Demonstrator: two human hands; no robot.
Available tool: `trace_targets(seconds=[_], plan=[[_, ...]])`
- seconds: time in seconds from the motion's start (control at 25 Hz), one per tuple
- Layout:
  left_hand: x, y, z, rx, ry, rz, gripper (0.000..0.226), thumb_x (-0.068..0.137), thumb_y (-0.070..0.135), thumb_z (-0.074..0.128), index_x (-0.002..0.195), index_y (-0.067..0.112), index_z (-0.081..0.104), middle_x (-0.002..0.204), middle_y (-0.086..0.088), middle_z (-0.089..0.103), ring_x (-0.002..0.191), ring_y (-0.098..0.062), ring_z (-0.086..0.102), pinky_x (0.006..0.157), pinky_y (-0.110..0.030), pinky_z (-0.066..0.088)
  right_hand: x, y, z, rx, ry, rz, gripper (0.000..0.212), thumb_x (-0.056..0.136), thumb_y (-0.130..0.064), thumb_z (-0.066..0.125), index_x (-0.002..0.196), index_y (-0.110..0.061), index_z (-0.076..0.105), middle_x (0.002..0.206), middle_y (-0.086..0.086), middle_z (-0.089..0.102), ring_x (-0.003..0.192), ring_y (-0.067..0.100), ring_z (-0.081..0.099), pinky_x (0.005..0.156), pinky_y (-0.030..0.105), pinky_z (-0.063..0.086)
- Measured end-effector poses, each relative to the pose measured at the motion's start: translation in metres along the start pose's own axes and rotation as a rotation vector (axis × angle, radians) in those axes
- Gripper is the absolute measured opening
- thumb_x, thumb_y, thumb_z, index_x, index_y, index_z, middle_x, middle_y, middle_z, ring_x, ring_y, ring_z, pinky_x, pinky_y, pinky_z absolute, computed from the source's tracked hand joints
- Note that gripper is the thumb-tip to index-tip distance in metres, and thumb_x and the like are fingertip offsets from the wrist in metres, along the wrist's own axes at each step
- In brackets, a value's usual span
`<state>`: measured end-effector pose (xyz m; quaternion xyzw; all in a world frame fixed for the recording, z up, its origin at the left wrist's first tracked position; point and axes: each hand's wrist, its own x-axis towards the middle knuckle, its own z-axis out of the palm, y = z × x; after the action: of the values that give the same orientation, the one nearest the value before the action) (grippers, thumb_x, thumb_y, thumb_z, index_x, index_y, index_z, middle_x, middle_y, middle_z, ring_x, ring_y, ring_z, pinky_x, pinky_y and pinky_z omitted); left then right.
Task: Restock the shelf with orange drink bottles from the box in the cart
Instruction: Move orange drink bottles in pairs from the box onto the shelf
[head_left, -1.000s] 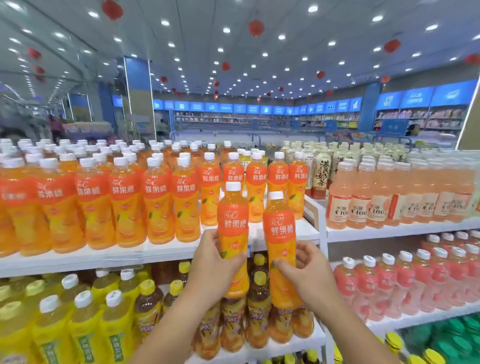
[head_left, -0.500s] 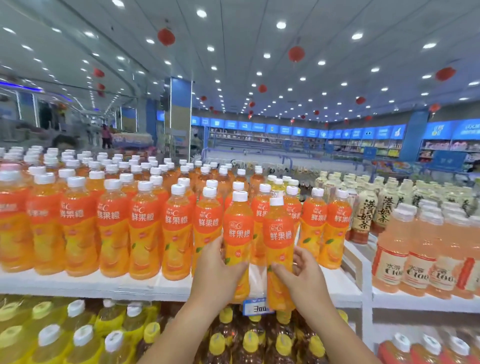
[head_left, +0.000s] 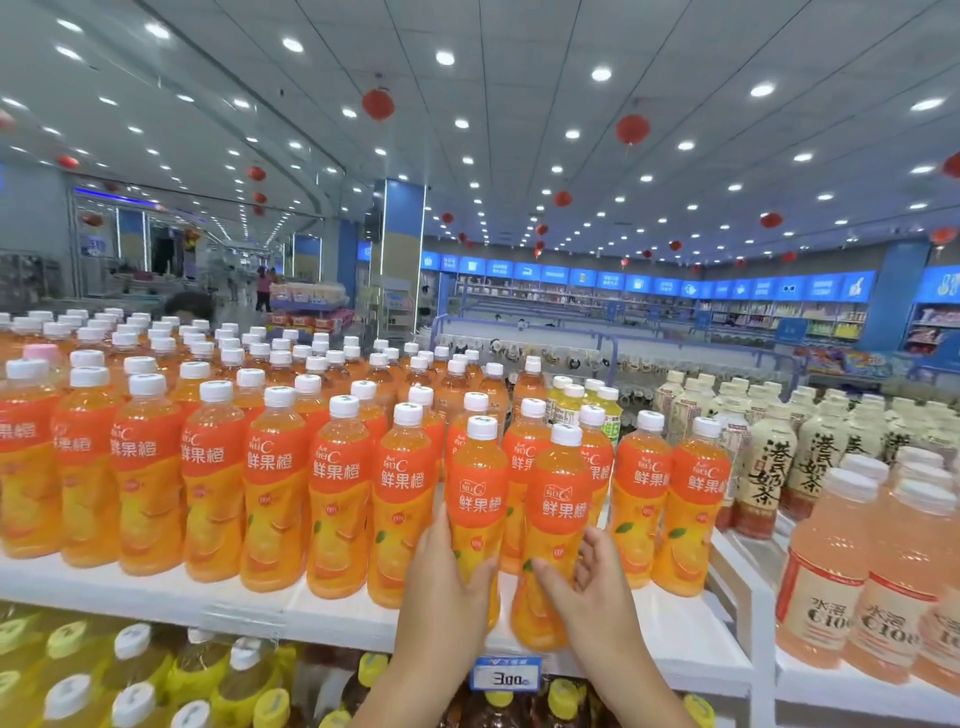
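Two orange drink bottles (head_left: 519, 525) stand upright at the white shelf's (head_left: 156, 592) front edge (side by side); I have my left hand (head_left: 447, 587) and right hand (head_left: 592, 587) with fingers clamped on one each.

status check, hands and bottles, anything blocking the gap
Left hand shut on left bottle. Right hand shut on right bottle. Both at shelf front edge. Gap in front row open, nothing blocking.

Head camera (the only view) faces forward, close to the top shelf (head_left: 171, 597).
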<state>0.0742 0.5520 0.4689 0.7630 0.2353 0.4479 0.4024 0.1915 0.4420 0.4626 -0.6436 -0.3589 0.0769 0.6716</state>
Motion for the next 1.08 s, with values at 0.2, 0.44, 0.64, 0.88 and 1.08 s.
trace_targets(seconds=[0.2,0.44,0.64,0.88,1.08], plan=[[-0.004,-0.003,-0.005,0.084,-0.050,0.016,0.079,0.092,0.034,0.071,0.154,0.043,0.023,0.127,0.032,0.053,0.109,0.014,0.049,0.089,-0.010,0.041,0.002,0.005,0.004,-0.007,-0.042,-0.017,0.044,0.089,-0.018,0.073,0.121,-0.040,0.050,0.118,-0.020,0.067,0.117,0.003,0.062,0.099,0.031,0.052],[-0.018,-0.011,-0.004,0.203,-0.039,-0.017,0.043,0.094,0.034,0.067,0.133,0.035,0.051,0.118,0.018,0.060,0.114,-0.007,0.058,0.089,-0.017,0.043,-0.012,0.009,0.004,-0.091,-0.007,-0.021,0.058,0.087,-0.034,0.075,0.134,-0.046,0.043,0.127,-0.025,0.059,0.115,-0.006,0.056,0.096,0.020,0.049],[-0.011,-0.016,0.002,0.312,0.005,-0.071,0.055,0.098,0.038,0.060,0.147,0.022,0.042,0.136,0.005,0.055,0.127,-0.016,0.051,0.103,-0.029,0.046,-0.014,0.006,0.008,-0.133,0.026,-0.016,0.053,0.087,-0.025,0.076,0.114,-0.055,0.043,0.116,-0.033,0.057,0.104,-0.015,0.058,0.093,0.017,0.051],[-0.006,-0.016,0.003,0.330,0.019,-0.061,0.050,0.096,0.034,0.064,0.141,0.019,0.046,0.126,0.002,0.064,0.115,-0.019,0.062,0.089,-0.029,0.052,-0.011,0.003,0.014,-0.094,0.031,0.003,0.048,0.088,-0.024,0.075,0.116,-0.049,0.044,0.115,-0.036,0.055,0.099,-0.020,0.057,0.076,0.002,0.047],[-0.003,-0.019,-0.001,0.358,0.013,-0.068,0.046,0.093,0.035,0.068,0.132,0.016,0.055,0.110,0.003,0.070,0.099,-0.016,0.068,0.077,-0.023,0.051,-0.011,-0.001,0.024,-0.113,0.035,-0.003,0.046,0.090,-0.024,0.073,0.109,-0.055,0.045,0.100,-0.053,0.054,0.100,-0.030,0.049,0.079,0.000,0.040]])
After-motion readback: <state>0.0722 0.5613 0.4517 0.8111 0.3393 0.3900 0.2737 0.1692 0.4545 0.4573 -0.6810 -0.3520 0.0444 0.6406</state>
